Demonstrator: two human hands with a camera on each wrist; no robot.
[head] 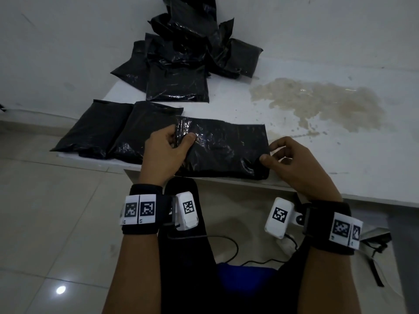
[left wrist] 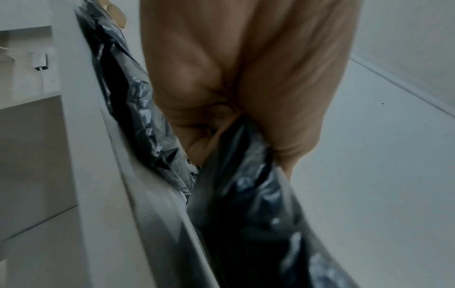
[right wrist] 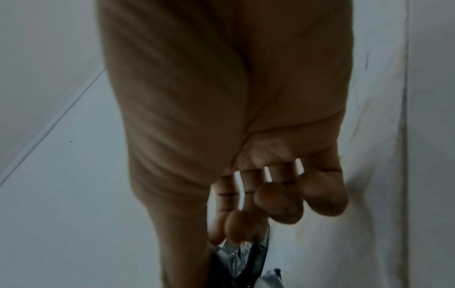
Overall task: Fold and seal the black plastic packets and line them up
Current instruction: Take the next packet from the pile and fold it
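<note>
Hands [head: 163, 150], two, on one packet [head: 226, 148]; two packets [head: 118, 130] alongside.

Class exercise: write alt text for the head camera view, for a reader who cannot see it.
Two hands work a black plastic packet at the near edge of a white table: the left hand pinches its left end, the right hand its right edge. Two finished packets lie side by side to the left, a loose packet pile behind, a brownish stain to the right.
</note>
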